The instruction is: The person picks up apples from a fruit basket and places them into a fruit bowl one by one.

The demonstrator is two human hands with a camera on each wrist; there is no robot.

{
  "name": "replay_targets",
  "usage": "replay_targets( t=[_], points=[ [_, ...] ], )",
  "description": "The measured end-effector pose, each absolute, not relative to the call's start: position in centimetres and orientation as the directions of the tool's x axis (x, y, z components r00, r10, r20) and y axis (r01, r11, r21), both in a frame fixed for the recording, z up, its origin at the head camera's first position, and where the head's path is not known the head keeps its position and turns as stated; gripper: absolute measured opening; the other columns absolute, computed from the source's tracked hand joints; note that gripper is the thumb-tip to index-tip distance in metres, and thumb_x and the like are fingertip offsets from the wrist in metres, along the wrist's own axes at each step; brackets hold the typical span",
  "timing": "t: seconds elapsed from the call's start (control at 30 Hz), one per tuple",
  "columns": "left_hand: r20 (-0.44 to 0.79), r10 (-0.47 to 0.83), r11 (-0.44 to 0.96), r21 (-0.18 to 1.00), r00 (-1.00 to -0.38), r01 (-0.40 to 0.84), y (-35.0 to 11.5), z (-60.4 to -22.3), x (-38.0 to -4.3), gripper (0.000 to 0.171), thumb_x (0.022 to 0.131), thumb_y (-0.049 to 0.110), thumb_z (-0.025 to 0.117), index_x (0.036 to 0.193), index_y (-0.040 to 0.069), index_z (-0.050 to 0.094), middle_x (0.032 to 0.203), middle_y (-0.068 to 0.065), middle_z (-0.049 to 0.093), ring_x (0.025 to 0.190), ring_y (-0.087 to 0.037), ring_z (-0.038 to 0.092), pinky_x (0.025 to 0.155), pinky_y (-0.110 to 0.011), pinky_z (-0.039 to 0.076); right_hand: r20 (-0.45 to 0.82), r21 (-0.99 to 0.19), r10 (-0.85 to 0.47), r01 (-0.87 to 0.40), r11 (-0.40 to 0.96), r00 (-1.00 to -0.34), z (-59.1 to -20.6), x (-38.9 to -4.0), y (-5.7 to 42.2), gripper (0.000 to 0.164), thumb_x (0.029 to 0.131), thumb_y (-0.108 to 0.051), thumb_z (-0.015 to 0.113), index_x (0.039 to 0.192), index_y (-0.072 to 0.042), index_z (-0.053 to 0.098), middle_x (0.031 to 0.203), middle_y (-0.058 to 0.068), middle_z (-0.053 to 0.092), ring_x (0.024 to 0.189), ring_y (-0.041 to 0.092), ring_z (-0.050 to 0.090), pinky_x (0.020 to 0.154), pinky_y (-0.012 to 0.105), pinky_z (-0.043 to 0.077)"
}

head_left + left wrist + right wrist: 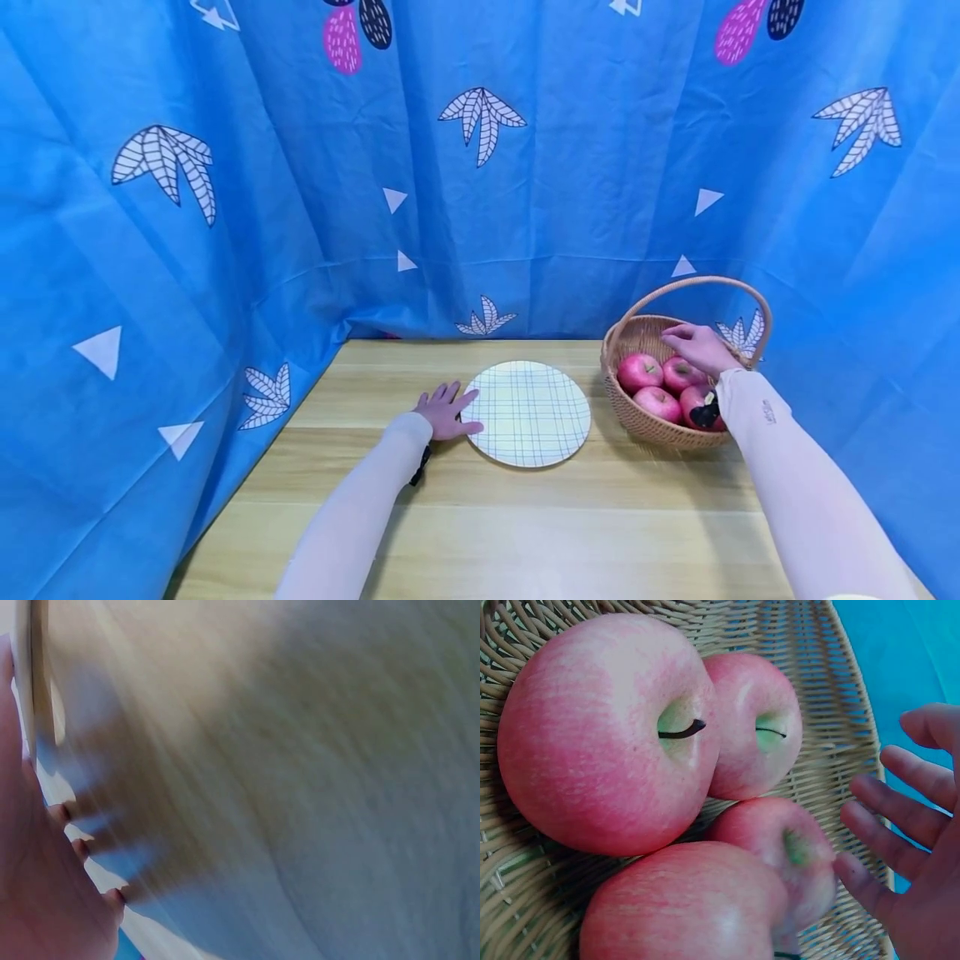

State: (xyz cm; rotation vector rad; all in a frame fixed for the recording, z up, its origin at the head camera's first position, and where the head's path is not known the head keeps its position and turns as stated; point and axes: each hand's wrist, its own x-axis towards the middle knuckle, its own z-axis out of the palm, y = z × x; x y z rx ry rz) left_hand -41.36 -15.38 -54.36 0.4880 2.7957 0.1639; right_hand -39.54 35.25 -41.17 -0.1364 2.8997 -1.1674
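1. My right hand [699, 346]: over the basket [628, 412], fingers relaxed, a bit apart, holding nothing. Right wrist view puts a fingertip right by an apple; can't tell if it touches.
2. My left hand [444, 414]: well left of the basket, fingers spread wide, gripping nothing. Thumb and index overlap the edge of the plate [532, 417] farthest from the basket; contact unclear.
3. Sleeves [787, 475]: pale, both arms. Black gear [705, 414] at my right wrist hides part of one apple in the basket.
4. Basket: tan, woven, upright, one arched handle over its mouth.
5. Contents: four apples [657, 405], bunched inside the basket, weave visible around them.
6. Apples' look: rounded, pinkish red with fine pale streaks, shiny patches. Green-yellow stem hollows on some; dark stems, one thick and bent, another thin.
7. Plate: left of the basket, round, pale, thin bluish grid lines, lying flat.
8. Table [540, 533]: light wood grain, under basket and plate.
9. Curtain [480, 217]: blue, behind the basket and on both sides; white leaves and triangles, pink and black drops.
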Motion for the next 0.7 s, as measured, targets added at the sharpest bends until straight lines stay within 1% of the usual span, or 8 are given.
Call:
replay_targets(
  t=[0.13,0.2,0.27,0.37,0.43,0.57,0.63,0.7],
  points=[
    [-0.272,0.351,0.934,0.166,-0.896,0.316,-15.4,-54.3,-41.4,0.097,0.08,0.093,0.032,0.161,0.045,0.007,0.171,-0.007,0.0,0.157,-0.036,0.001,0.122,-0.063,0.002,-0.011,-0.706,-0.026,-0.011,0.708,-1.0,-41.5,-39.8,35.7,0.058,0.108,-0.037,0.041,0.146,0.006,0.045,0.147,0.033,0.044,0.137,0.05,0.037,0.114,0.063,0.032],
    [-0.273,0.345,0.936,0.175,-0.898,0.306,-15.4,-54.2,-41.3,0.097,0.08,0.093,0.034,0.161,0.045,0.009,0.171,-0.007,0.001,0.157,-0.036,0.002,0.122,-0.063,0.002,-0.009,-0.712,-0.014,-0.004,0.702,-1.0,-41.6,-39.9,35.8,0.057,0.108,-0.036,0.04,0.146,0.006,0.045,0.147,0.033,0.044,0.137,0.049,0.038,0.115,0.062,0.032],
    [-0.27,0.337,0.938,0.178,-0.902,0.297,-15.2,-54.0,-41.3,0.097,0.08,0.093,0.035,0.16,0.045,0.01,0.171,-0.007,0.003,0.157,-0.036,0.003,0.122,-0.063,0.003,0.001,-0.705,-0.011,-0.008,0.709,-1.0,-41.7,-40.0,36.0,0.058,0.108,-0.037,0.04,0.145,0.006,0.046,0.146,0.033,0.046,0.134,0.047,0.042,0.112,0.059,0.036],
    [-0.274,0.327,0.943,0.166,-0.905,0.29,-15.2,-54.1,-41.3,0.096,0.08,0.092,0.035,0.16,0.046,0.009,0.171,-0.006,0.002,0.157,-0.035,0.002,0.123,-0.062,0.002,0.008,-0.69,-0.008,-0.011,0.723,-1.0,-41.9,-40.0,36.2,0.057,0.107,-0.036,0.04,0.143,0.007,0.048,0.143,0.034,0.049,0.126,0.044,0.047,0.102,0.052,0.045],
    [-0.27,0.327,0.942,0.164,-0.905,0.292,-15.2,-54.1,-41.3,0.096,0.081,0.092,0.035,0.16,0.045,0.009,0.171,-0.006,0.002,0.157,-0.035,0.002,0.123,-0.062,0.002,-0.013,-0.692,0.006,0.014,0.722,-1.0,-42.1,-39.9,36.4,0.057,0.107,-0.036,0.041,0.143,0.007,0.049,0.142,0.033,0.05,0.125,0.043,0.048,0.101,0.051,0.045],
    [-0.263,0.341,0.937,0.171,-0.902,0.304,-15.3,-54.3,-41.4,0.095,0.082,0.091,0.035,0.161,0.045,0.01,0.171,-0.006,0.002,0.157,-0.036,0.002,0.123,-0.063,0.003,-0.033,-0.693,0.023,0.04,0.719,-0.999,-42.7,-39.9,36.6,0.055,0.105,-0.034,0.045,0.141,0.007,0.052,0.14,0.033,0.052,0.127,0.044,0.049,0.106,0.055,0.042],
    [-0.264,0.351,0.934,0.165,-0.898,0.317,-15.4,-54.6,-41.4,0.095,0.082,0.091,0.033,0.161,0.044,0.007,0.171,-0.007,0.0,0.157,-0.036,0.001,0.122,-0.063,0.002,-0.024,-0.678,0.026,0.035,0.734,-0.999,-43.0,-39.9,36.7,0.052,0.104,-0.032,0.046,0.138,0.006,0.055,0.138,0.032,0.055,0.126,0.043,0.051,0.105,0.053,0.043],
    [-0.248,0.368,0.928,0.16,-0.896,0.337,-15.5,-54.3,-41.0,0.095,0.084,0.09,0.031,0.161,0.042,0.006,0.171,-0.008,-0.001,0.157,-0.037,0.0,0.123,-0.062,0.001,-0.012,-0.653,0.012,0.016,0.757,-1.0,-43.2,-39.9,36.8,0.051,0.104,-0.031,0.046,0.136,0.008,0.056,0.135,0.032,0.057,0.122,0.042,0.055,0.1,0.047,0.046]
  ],
)
